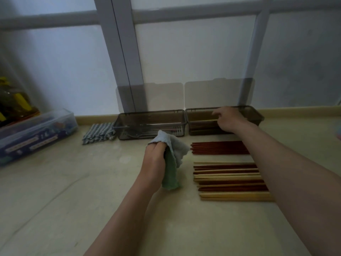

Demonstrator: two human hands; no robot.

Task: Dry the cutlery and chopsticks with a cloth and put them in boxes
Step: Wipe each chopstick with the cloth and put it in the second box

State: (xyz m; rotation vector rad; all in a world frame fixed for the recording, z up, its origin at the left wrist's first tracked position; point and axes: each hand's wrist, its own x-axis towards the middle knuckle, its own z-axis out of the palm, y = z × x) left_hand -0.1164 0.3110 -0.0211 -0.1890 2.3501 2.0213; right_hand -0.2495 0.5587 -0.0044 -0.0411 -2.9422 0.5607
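My left hand (pixel 155 157) grips a bunched green and grey cloth (pixel 172 163) just in front of the left dark see-through box (pixel 151 113), which holds metal cutlery (pixel 135 134). My right hand (pixel 228 119) reaches over the right dark box (pixel 258 116). A pale chopstick (pixel 203 120) inside that box ends at its fingers; whether the hand holds it is unclear. On the counter, a row of dark red chopsticks (pixel 219 147) lies under my right forearm. Nearer to me lies a mixed row of red and pale chopsticks (pixel 230 182).
Both boxes have their lids (pixel 153 97) standing open against the frosted window. A striped folded cloth (pixel 97 133) lies left of the boxes. A long clear plastic case (pixel 36 134) and a yellow oil bottle (pixel 13 102) sit at the far left.
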